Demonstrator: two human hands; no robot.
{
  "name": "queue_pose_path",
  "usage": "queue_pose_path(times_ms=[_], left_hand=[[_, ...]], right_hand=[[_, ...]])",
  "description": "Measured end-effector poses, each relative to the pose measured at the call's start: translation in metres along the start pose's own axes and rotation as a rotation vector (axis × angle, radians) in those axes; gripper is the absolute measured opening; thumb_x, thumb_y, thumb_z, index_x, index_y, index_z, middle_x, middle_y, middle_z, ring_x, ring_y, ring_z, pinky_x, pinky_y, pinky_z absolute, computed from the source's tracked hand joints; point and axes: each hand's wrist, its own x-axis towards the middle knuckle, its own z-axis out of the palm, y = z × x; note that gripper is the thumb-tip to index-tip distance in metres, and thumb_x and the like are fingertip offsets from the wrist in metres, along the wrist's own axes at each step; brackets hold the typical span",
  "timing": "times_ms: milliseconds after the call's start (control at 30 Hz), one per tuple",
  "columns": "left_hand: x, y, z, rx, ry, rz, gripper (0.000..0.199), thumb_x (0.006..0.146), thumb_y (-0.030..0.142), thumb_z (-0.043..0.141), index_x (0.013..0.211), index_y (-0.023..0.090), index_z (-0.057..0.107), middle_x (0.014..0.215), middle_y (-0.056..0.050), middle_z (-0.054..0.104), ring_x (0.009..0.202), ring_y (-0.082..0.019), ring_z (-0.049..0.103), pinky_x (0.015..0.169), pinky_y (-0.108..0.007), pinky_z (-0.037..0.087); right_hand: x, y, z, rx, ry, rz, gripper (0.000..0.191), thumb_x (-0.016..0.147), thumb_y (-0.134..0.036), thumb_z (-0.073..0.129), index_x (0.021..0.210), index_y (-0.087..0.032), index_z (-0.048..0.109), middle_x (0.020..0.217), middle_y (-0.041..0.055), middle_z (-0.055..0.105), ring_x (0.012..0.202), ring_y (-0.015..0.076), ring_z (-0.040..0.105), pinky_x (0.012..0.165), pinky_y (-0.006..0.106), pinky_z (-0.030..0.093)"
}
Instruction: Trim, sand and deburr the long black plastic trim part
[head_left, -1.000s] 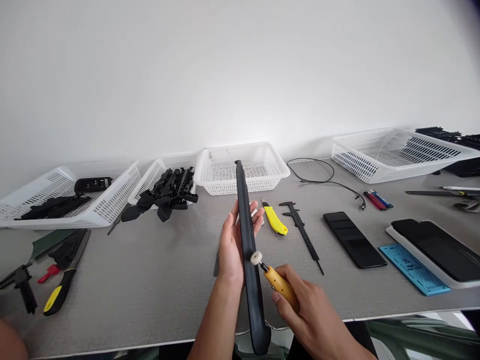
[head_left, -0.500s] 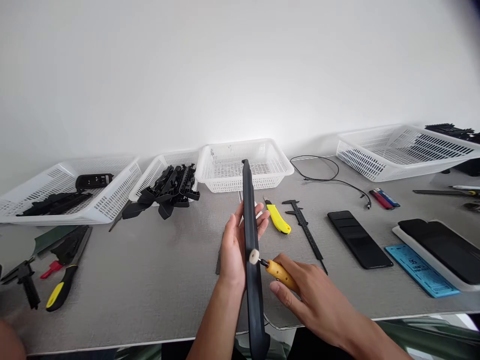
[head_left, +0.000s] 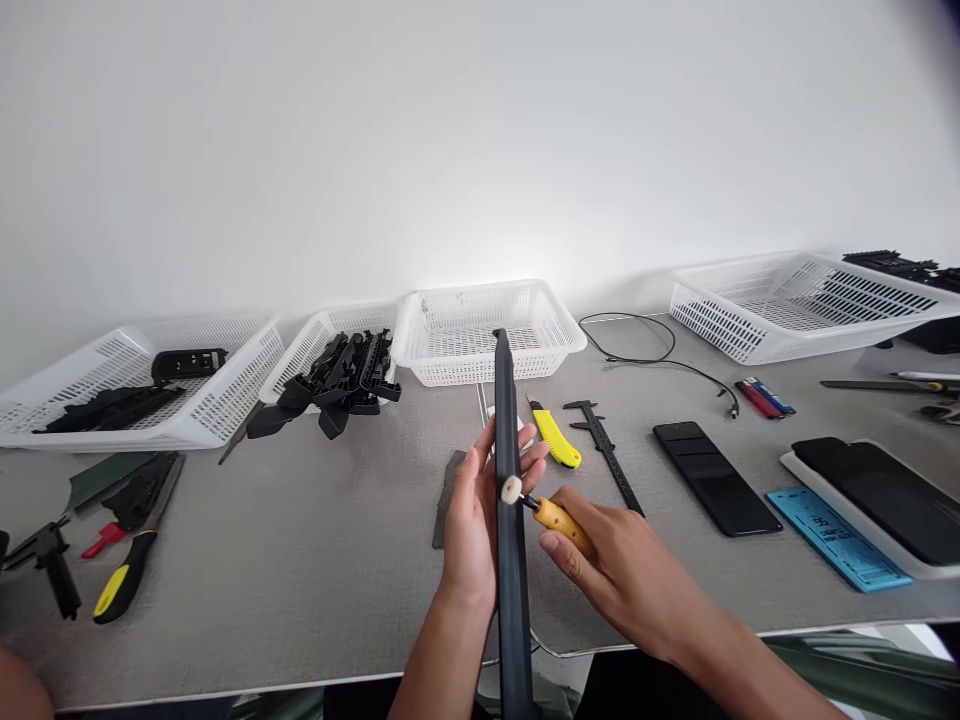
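Note:
My left hand (head_left: 472,520) cradles a long black plastic strip (head_left: 513,580), its fingers curled behind it. The strip tilts away from me, its far hooked end in front of a white basket and its near end running out at the bottom edge. My right hand (head_left: 615,560) is closed round the yellow handle of a small rotary tool (head_left: 559,520). The tool's pale round polishing wheel (head_left: 511,490) sits against the strip's face, level with my left palm. Behind my left hand lies a dark grey piece of sheet (head_left: 444,505), partly hidden.
White baskets line the wall: the middle one (head_left: 427,370), one with black parts (head_left: 349,370), others left (head_left: 217,400) and right (head_left: 750,340). A yellow utility knife (head_left: 555,435), calipers (head_left: 611,460), a phone (head_left: 716,480) and a blue panel (head_left: 836,540) lie right; a black-and-yellow-handled tool (head_left: 126,580) lies left.
The strip has shifted slightly right and toward me in my left hand's hold. The wheel has moved a little up and right in view, still at the strip.

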Motion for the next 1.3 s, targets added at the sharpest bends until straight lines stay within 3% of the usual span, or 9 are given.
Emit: queue_pose_path(times_ms=[300,533,733,1033,1300], left_hand=[[-0.013,-0.002,-0.004,0.032,-0.002,0.008,0.055,0.107,0.055,0.055,0.147,0.019,0.068,0.138,-0.016,0.077,0.127,-0.032,0.073,0.114,-0.045,0.053],[-0.024,-0.006,-0.015,0.030,-0.007,-0.046,0.055,0.106,0.053,0.059,0.153,0.023,0.064,0.141,-0.014,0.075,0.138,-0.034,0.066,0.117,-0.046,0.052],[-0.031,-0.007,-0.019,0.016,-0.042,-0.046,0.051,0.107,0.049,0.061,0.151,0.024,0.066,0.141,-0.012,0.076,0.138,-0.034,0.066,0.119,-0.048,0.051],[-0.039,-0.008,-0.025,0.104,-0.046,-0.046,0.047,0.105,0.042,0.067,0.150,0.027,0.067,0.144,-0.013,0.074,0.141,-0.034,0.064,0.125,-0.051,0.045],[-0.046,-0.013,-0.042,0.137,-0.072,-0.082,0.052,0.100,0.049,0.072,0.149,0.031,0.068,0.149,-0.016,0.070,0.142,-0.037,0.063,0.126,-0.057,0.041]], right_hand=[[0.006,-0.001,-0.005,-0.011,0.017,0.003,0.038,0.112,-0.057,0.036,0.095,-0.026,0.051,0.073,-0.0005,0.064,0.059,0.0215,0.056,0.060,0.030,0.030],[0.009,-0.001,-0.010,0.034,0.047,-0.014,0.038,0.114,-0.056,0.036,0.100,-0.026,0.054,0.075,-0.0011,0.064,0.063,0.0213,0.059,0.062,0.030,0.034],[0.011,-0.001,-0.011,0.012,0.074,0.036,0.043,0.112,-0.061,0.036,0.087,-0.027,0.046,0.070,-0.0015,0.060,0.060,0.0212,0.054,0.060,0.031,0.031],[0.014,-0.001,-0.014,0.020,0.106,0.024,0.043,0.113,-0.059,0.036,0.089,-0.026,0.049,0.073,0.0005,0.065,0.060,0.0209,0.057,0.060,0.031,0.032],[0.020,0.000,-0.017,-0.011,0.155,0.039,0.041,0.112,-0.058,0.038,0.087,-0.026,0.047,0.069,0.0001,0.063,0.057,0.0199,0.054,0.058,0.030,0.030]])
